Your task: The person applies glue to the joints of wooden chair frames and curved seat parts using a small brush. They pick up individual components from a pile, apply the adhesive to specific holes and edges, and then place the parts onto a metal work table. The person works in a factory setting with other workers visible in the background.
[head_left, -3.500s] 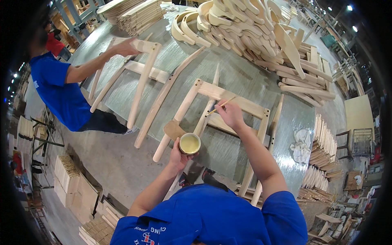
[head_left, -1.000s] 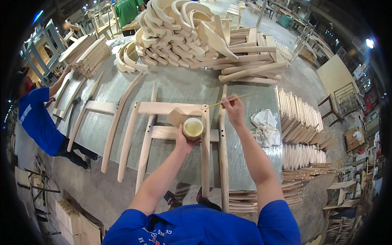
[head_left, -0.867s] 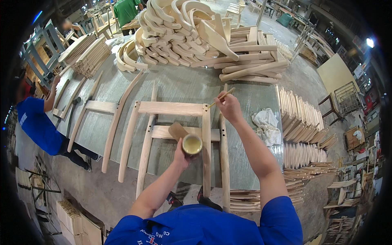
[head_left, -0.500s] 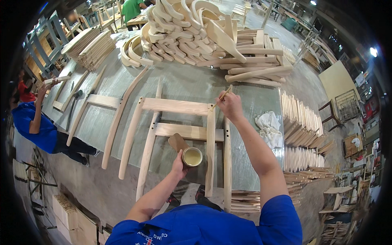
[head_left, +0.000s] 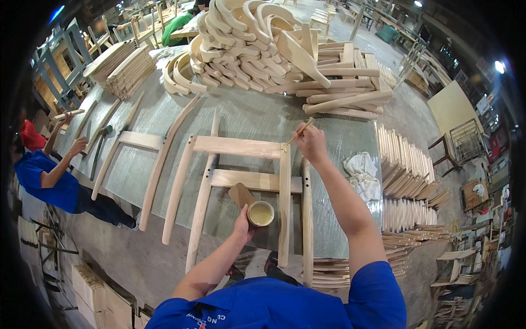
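Head view | left hand [head_left: 244, 225] clasps round tub [head_left: 261, 214], grip partly hidden | right hand [head_left: 310, 143] pinches slim stick [head_left: 306, 125], tip contact unclear, at far-right corner of smooth wooden frame [head_left: 238, 147] on worktop [head_left: 249, 120]

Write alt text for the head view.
A person's right hand holds a thin stick at the corner of a wooden frame; the left hand holds a cup of pale yellow liquid. Curved wooden parts lie piled on the table.
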A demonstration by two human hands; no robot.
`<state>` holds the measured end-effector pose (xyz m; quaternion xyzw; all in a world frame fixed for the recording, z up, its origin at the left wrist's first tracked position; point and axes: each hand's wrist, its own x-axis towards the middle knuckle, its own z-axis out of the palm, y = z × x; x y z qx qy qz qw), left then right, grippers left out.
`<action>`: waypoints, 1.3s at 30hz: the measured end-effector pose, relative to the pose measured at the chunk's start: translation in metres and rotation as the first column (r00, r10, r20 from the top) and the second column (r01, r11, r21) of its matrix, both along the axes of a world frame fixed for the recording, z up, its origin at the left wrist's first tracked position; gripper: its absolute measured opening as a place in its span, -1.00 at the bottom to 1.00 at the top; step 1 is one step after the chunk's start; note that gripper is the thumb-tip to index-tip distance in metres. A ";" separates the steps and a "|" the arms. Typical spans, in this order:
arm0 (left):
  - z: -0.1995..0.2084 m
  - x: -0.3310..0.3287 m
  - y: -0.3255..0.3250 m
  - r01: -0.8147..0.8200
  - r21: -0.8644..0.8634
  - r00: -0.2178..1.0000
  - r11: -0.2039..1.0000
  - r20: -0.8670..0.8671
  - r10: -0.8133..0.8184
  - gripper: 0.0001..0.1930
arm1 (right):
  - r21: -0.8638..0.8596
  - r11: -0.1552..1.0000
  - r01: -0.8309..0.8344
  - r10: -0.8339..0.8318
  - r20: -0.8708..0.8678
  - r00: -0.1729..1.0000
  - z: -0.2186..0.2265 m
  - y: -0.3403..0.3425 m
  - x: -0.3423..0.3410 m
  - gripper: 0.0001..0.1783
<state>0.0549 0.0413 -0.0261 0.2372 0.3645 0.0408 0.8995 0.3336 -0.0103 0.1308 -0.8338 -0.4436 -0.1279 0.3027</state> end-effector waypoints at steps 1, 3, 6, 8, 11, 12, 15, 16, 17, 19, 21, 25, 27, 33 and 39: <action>0.000 0.000 -0.001 -0.002 -0.007 1.000 1.000 -0.002 0.002 -0.47 | 0.002 1.000 0.005 -0.005 0.003 1.000 -0.001 0.000 0.001 -0.85; 0.001 0.000 0.000 -0.003 -0.013 1.000 1.000 -0.004 0.003 -0.49 | -0.003 1.000 0.010 -0.010 -0.002 1.000 -0.004 0.002 0.004 -0.84; 0.002 0.001 -0.001 -0.002 -0.017 1.000 1.000 -0.001 0.002 -0.49 | -0.016 1.000 0.017 -0.017 -0.021 1.000 -0.011 0.003 0.009 -0.84; 0.001 0.002 -0.001 -0.014 -0.020 1.000 1.000 -0.003 0.014 -0.50 | -0.020 1.000 0.015 -0.015 -0.041 0.999 -0.017 0.005 0.011 -0.83; 0.000 0.001 -0.001 -0.035 -0.031 0.999 0.999 -0.001 0.035 -0.51 | -0.054 0.999 -0.002 -0.002 -0.068 0.998 -0.022 0.009 0.011 -0.82; 0.000 0.002 -0.001 -0.031 -0.033 0.999 0.999 0.008 0.031 -0.51 | -0.089 0.996 -0.010 0.004 -0.072 0.997 -0.022 0.011 0.012 -0.82; 0.000 0.001 -0.001 -0.007 -0.036 1.000 0.999 0.024 0.008 -0.52 | -0.132 0.990 -0.046 0.035 -0.088 0.996 -0.018 0.012 0.017 -0.80; 0.000 0.001 -0.001 0.008 -0.033 1.000 0.999 0.026 -0.007 -0.52 | -0.136 0.989 -0.059 0.046 -0.094 0.995 -0.016 0.012 0.018 -0.79; -0.001 0.000 0.000 0.019 -0.028 0.999 0.999 0.031 -0.018 -0.51 | -0.159 0.986 -0.053 0.041 -0.079 0.996 -0.015 0.013 0.018 -0.78; -0.002 0.002 0.001 0.011 -0.029 1.000 1.000 0.015 -0.011 -0.51 | -0.206 0.978 -0.037 0.028 -0.048 0.998 -0.013 0.012 0.017 -0.77; -0.002 0.002 0.001 0.002 -0.029 1.000 1.000 0.006 -0.001 -0.51 | -0.243 0.970 -0.025 0.012 -0.053 0.999 -0.007 0.012 0.014 -0.77; -0.004 -0.003 0.002 0.003 -0.023 1.000 1.000 0.007 -0.003 -0.46 | -0.196 0.981 -0.006 -0.012 -0.088 0.996 0.008 0.010 0.010 -0.77; -0.002 0.001 0.000 0.027 -0.025 1.000 0.999 0.018 -0.026 -0.43 | -0.241 0.971 0.011 -0.031 -0.082 0.996 0.005 0.004 0.011 -0.77; 0.005 0.001 0.000 0.035 0.001 0.999 0.999 0.008 -0.035 -0.43 | -0.217 0.973 -0.073 0.063 -0.054 0.997 -0.012 0.003 0.003 -0.77; 0.017 -0.013 0.000 0.039 0.016 0.999 0.999 -0.036 -0.038 -0.44 | -0.342 0.939 -0.022 0.029 0.014 0.999 -0.006 0.008 0.000 -0.76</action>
